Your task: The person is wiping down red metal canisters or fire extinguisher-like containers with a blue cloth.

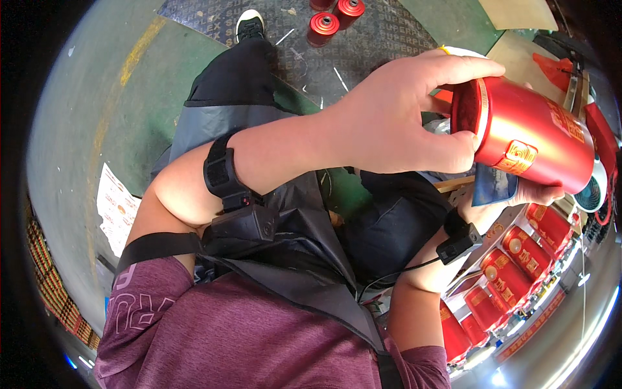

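A shiny red metal canister [534, 133] with gold-coloured printed patches lies tilted in the air at the right, its open-looking rim end toward the left. My left hand [414, 110] reaches across my body and grips that rim, fingers over the top and thumb at the lower edge. Beneath the canister's far end my right hand [544, 192] supports it from below; most of its fingers are hidden behind the canister. A dark blue cloth [494, 186] shows between my right wrist and the canister.
Several similar red canisters [512, 266] stand in rows at the lower right. More red canisters [322, 29] stand on a dark printed board [259, 16] ahead of my foot. A printed paper sheet [116, 211] lies at left. A round green fan-like thing [591, 189] is beyond the canister.
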Tool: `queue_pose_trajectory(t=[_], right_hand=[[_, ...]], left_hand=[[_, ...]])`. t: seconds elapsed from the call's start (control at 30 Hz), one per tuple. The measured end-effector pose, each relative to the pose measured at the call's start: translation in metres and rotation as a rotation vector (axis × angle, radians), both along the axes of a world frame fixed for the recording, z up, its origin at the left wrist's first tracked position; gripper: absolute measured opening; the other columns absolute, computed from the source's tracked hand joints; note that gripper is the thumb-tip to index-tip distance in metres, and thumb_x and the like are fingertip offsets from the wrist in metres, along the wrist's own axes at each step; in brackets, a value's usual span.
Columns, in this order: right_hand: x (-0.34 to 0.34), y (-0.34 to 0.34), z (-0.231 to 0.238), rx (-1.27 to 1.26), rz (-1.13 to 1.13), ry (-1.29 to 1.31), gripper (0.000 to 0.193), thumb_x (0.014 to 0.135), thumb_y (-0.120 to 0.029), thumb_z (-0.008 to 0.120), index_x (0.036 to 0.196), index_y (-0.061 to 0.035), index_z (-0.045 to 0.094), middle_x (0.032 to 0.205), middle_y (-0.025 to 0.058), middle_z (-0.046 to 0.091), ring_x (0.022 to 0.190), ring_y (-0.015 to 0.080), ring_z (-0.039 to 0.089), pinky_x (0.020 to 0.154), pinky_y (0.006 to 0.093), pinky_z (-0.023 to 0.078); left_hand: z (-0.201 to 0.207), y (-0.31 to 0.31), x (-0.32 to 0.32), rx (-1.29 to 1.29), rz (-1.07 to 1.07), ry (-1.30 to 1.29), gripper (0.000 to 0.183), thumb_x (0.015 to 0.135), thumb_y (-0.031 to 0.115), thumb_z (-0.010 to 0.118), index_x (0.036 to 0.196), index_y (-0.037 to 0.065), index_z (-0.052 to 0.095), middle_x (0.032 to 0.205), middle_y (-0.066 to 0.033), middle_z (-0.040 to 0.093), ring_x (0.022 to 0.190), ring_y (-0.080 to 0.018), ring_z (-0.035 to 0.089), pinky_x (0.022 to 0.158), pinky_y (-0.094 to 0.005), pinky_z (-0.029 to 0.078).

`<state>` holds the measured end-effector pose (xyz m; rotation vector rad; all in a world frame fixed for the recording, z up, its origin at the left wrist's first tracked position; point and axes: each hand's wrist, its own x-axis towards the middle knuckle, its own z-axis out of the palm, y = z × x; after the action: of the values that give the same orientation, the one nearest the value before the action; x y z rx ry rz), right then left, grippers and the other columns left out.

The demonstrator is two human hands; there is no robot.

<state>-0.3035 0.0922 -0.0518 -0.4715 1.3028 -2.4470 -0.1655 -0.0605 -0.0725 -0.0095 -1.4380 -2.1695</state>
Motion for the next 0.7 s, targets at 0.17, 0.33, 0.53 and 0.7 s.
queue_pose_trajectory(t=[0.17, 0.33, 0.53, 0.7], right_hand=[[0.010, -0.012, 0.002, 0.023, 0.001, 0.053, 0.111, 0.071, -0.072, 0.073, 0.153, -0.0088, 0.031, 0.154, 0.0237, 0.036, 0.139, 0.0420, 0.039, 0.118, 0.0595, 0.032], [0.005, -0.009, -0.004, 0.031, 0.034, 0.080, 0.113, 0.071, -0.073, 0.072, 0.153, -0.0078, 0.029, 0.154, 0.0257, 0.034, 0.140, 0.0433, 0.038, 0.118, 0.0596, 0.032], [0.012, -0.017, 0.001, 0.121, -0.053, 0.116, 0.115, 0.071, -0.077, 0.068, 0.153, -0.0063, 0.029, 0.153, 0.0265, 0.036, 0.138, 0.0450, 0.039, 0.117, 0.0613, 0.032], [0.011, -0.021, 0.005, 0.162, -0.083, 0.151, 0.112, 0.074, -0.078, 0.064, 0.151, -0.0047, 0.031, 0.151, 0.0266, 0.038, 0.137, 0.0440, 0.041, 0.117, 0.0592, 0.034]], left_hand=[[-0.002, 0.002, -0.002, -0.094, 0.068, 0.048, 0.062, 0.079, 0.018, 0.071, 0.134, -0.001, 0.054, 0.118, -0.0127, 0.061, 0.107, -0.0200, 0.064, 0.095, -0.0368, 0.053], [-0.004, -0.001, -0.001, -0.009, 0.034, 0.022, 0.059, 0.079, 0.019, 0.071, 0.132, -0.002, 0.056, 0.115, -0.0139, 0.064, 0.106, -0.0210, 0.065, 0.094, -0.0370, 0.054], [0.003, -0.003, 0.001, 0.149, -0.080, -0.018, 0.058, 0.080, 0.017, 0.069, 0.132, -0.004, 0.056, 0.120, -0.0153, 0.063, 0.112, -0.0222, 0.063, 0.096, -0.0362, 0.054], [-0.001, 0.000, -0.003, 0.203, -0.093, 0.042, 0.057, 0.082, 0.013, 0.067, 0.135, -0.004, 0.054, 0.121, -0.0142, 0.063, 0.113, -0.0198, 0.062, 0.097, -0.0349, 0.054]])
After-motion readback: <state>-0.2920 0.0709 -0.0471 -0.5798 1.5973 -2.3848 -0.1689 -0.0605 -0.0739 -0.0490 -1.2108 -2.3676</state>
